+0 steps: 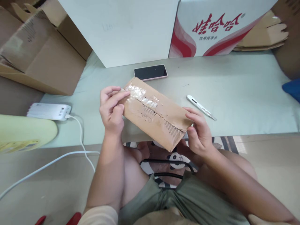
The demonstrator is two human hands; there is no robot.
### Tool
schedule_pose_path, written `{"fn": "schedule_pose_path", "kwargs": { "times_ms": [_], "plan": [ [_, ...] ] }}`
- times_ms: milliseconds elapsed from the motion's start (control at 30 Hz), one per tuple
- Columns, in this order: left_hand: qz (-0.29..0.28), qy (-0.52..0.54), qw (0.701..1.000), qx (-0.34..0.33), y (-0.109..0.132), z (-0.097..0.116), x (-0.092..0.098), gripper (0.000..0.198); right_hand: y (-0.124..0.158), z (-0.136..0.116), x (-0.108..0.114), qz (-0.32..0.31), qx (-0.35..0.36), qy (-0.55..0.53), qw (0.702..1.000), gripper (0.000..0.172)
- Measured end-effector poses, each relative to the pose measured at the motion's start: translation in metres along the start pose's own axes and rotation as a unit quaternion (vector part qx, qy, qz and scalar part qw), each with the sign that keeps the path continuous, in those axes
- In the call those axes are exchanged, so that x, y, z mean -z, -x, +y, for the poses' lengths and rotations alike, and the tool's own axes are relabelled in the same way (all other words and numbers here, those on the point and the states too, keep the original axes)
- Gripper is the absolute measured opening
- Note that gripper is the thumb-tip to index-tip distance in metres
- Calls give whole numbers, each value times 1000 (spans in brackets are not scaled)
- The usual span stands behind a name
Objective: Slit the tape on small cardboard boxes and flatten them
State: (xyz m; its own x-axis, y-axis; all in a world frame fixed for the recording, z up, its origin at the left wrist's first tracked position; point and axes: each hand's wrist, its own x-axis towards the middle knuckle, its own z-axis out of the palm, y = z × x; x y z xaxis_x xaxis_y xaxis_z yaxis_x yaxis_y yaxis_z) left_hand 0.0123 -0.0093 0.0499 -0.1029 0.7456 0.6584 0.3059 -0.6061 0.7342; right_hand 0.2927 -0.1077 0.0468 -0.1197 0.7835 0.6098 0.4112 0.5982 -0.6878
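Between my two hands I hold a flat brown cardboard box [154, 114], tilted so that its right end is lower. A seam runs along its upper face, with shiny clear tape towards the left end and dark printed marks beside it. My left hand [112, 109] grips the left end, thumb at the near edge and fingers over the tape. At the right end, my right hand [199, 131] pinches the corner between thumb and fingers. A white utility knife [201, 107] lies on the table just beyond my right hand. Past the box rests a phone [150, 72], screen up.
A large white box [122, 31] and a red-and-white printed carton [211, 31] stand along the back of the pale green table [253, 93]. Open cardboard boxes [47, 59] sit at the left. A white power bank [49, 111] has a cable [81, 131] hanging over the front edge.
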Motion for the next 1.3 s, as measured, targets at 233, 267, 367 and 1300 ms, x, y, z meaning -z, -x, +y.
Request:
{"fn": "schedule_pose_path", "kwargs": {
  "times_ms": [233,267,367,1300],
  "plan": [
    [17,8,1000,0,0,4,-1,38,4,-1,-2,5,-28,24,999,47],
    [15,5,1000,1,1,4,-1,39,4,-1,-3,8,-34,24,999,49],
    [5,2,1000,2,3,3,0,40,5,0,-3,19,-40,22,999,49],
    [-36,-29,999,24,-1,5,0,34,-2,-8,1,-17,-66,-55,996,28]
  ]
}}
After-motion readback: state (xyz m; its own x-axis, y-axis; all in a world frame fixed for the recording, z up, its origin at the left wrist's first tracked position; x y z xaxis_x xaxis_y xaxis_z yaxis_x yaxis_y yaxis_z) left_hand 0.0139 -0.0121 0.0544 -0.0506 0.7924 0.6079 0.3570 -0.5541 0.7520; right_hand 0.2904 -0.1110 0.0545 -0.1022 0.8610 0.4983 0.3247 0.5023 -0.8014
